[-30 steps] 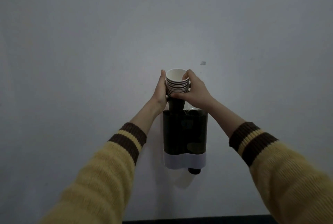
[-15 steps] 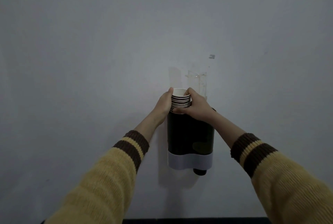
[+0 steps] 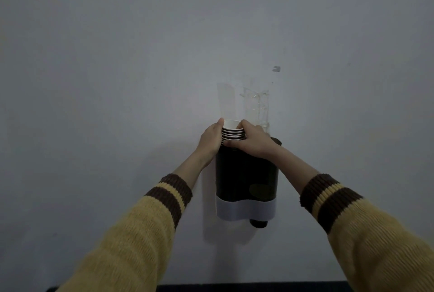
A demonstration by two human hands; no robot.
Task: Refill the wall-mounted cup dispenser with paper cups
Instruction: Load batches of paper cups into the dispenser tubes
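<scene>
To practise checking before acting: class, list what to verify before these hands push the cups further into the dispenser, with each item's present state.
1. Stack of paper cups entered in the top of the dispenser: ok.
2. Left hand grip on the stack: ok.
3. Right hand grip on the stack: ok.
4. Stack upright: ok.
5. Room left inside the dark dispenser: cannot tell.

I can read no writing, label or number on the dispenser [image 3: 246, 174], the cups [image 3: 233, 133] or the wall [image 3: 117, 80].
</scene>
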